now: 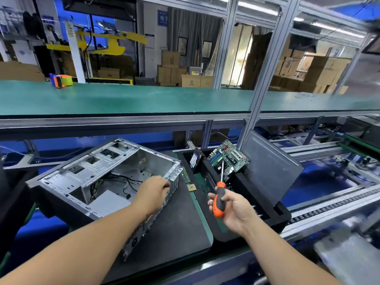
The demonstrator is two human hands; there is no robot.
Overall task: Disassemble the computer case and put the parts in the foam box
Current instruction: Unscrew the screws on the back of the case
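Bare steel computer case [98,177] lies open on its side on the worktop's dark mat [176,227], with the black foam box [273,214] just to its right.

The left hand [153,192] curls over the case's near right rim, fingertips hidden behind the metal, so whether it grips anything inside is unclear. The right hand [230,206] grips an orange-and-black screwdriver [219,194], shaft pointing up, above the gap between mat and box. In the box a green motherboard [228,159] and a drive [194,160] stand tilted; a grey side panel [269,165] leans at its far right edge. Cables and a grey power supply [109,200] lie inside the case. A small gold chip [192,188] rests at the mat's edge.
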